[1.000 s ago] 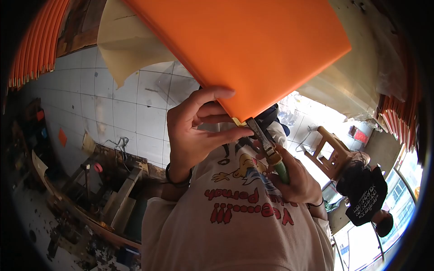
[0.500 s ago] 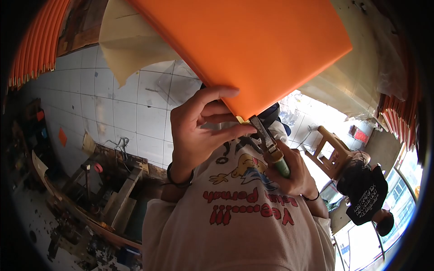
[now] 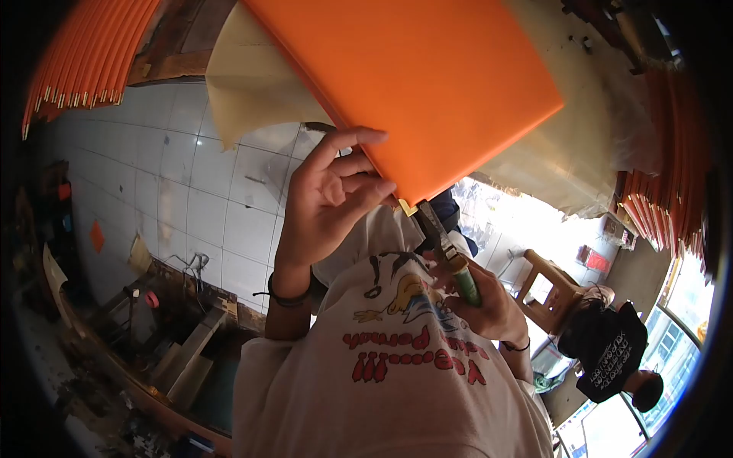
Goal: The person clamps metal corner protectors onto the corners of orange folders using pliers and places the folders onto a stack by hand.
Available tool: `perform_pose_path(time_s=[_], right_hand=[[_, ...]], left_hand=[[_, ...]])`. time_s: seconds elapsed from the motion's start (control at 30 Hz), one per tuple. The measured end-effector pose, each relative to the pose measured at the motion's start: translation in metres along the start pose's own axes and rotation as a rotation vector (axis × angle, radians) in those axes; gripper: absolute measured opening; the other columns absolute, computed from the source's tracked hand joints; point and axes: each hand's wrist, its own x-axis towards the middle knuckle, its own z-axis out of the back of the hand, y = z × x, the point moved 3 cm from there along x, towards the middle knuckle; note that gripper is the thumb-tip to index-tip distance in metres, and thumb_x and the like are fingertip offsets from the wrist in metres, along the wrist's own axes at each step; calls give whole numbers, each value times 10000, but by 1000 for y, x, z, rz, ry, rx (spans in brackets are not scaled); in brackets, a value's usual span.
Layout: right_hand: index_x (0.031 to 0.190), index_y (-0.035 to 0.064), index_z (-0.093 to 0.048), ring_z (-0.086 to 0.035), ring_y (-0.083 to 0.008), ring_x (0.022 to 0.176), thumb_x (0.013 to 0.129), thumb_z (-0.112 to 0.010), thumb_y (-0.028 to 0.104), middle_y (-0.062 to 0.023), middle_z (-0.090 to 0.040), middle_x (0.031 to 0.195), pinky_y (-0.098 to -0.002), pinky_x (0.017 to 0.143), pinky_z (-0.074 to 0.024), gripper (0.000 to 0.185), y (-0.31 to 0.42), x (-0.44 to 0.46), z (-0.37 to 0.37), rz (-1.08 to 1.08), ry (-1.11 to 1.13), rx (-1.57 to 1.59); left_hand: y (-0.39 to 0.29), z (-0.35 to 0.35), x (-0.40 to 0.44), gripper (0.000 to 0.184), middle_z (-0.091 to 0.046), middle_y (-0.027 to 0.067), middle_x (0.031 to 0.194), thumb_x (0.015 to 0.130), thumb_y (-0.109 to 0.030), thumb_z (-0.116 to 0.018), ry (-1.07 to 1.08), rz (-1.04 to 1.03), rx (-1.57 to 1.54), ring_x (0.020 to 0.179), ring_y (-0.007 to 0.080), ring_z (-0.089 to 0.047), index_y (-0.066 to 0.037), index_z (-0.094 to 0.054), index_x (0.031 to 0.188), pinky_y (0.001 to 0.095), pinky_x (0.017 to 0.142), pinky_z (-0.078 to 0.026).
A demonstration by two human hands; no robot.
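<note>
A large orange folder [image 3: 427, 91] with a smooth cover lies in front of me, one corner pointing at my body. On that corner sits a small gold metal corner piece [image 3: 407, 207]. My left hand [image 3: 324, 198] pinches the folder's left edge, thumb tip close to the metal piece. My right hand [image 3: 492, 305] is closed around the green handle of pliers [image 3: 437, 225]. The jaws are at the folder's corner, right beside the gold piece; whether they grip it I cannot tell.
Beige sheets [image 3: 256, 84] lie under the folder. Stacks of orange folders with gold corners [image 3: 92, 61] stand at upper left, more folders [image 3: 664, 198] at right. A person in black [image 3: 607, 343] sits near a tan plastic stool [image 3: 546, 294]. White tiles [image 3: 206, 168] cover the floor.
My left thumb has drawn back from the plier jaws along the folder's edge, leaving the gold corner piece more exposed. The folder, pliers and right hand have shifted slightly in view.
</note>
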Motion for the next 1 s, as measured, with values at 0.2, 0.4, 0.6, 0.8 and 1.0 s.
perform_pose_path(time_s=[0.2, 0.4, 0.6, 0.8, 1.0], right_hand=[[1522, 63, -161, -571, -262, 1156, 804, -632, -39, -122, -621, 1222, -358, 1017, -403, 865, 7, -7, 4, 101, 14, -67], [1456, 18, -323, -585, -239, 1139, 796, -633, -58, -126, -633, 1152, -349, 1007, -419, 733, -13, -21, 6, 145, -49, -32], [1107, -32, -624, -612, -234, 1019, 756, -617, -59, -160, -572, 1285, -348, 908, -471, 352, -28, -23, 12, 215, -277, 245], [1053, -36, -638, -608, -207, 915, 694, -609, -29, -159, -581, 1255, -340, 826, -494, 360, -23, -16, 13, 256, -469, 221], [1004, -46, -631, -622, -231, 879, 692, -586, -10, -195, -598, 1200, -341, 791, -493, 317, -24, -11, 15, 348, -572, 141]], left_hand=[[-23, -7, 13, 466, -672, 205, 1030, 923, -10, -587, -103, 93, 94, 907, 209, -682, -5, -349, 1324, 338, 728, -614], [-40, 1, 27, 562, -668, 228, 1036, 903, -28, -618, -188, 4, 175, 893, 224, -692, -20, -297, 1365, 358, 726, -619], [-60, 17, 55, 614, -664, 233, 1027, 880, -18, -648, -279, -112, 322, 908, 236, -691, -31, -296, 1383, 351, 700, -617], [-44, 18, 46, 478, -648, 187, 1052, 884, -16, -648, -304, -155, 272, 917, 198, -678, -15, -395, 1289, 316, 694, -616], [-39, 3, 26, 317, -625, 160, 999, 875, 32, -634, -427, -240, 178, 849, 164, -665, -37, -388, 1062, 274, 658, -592]])
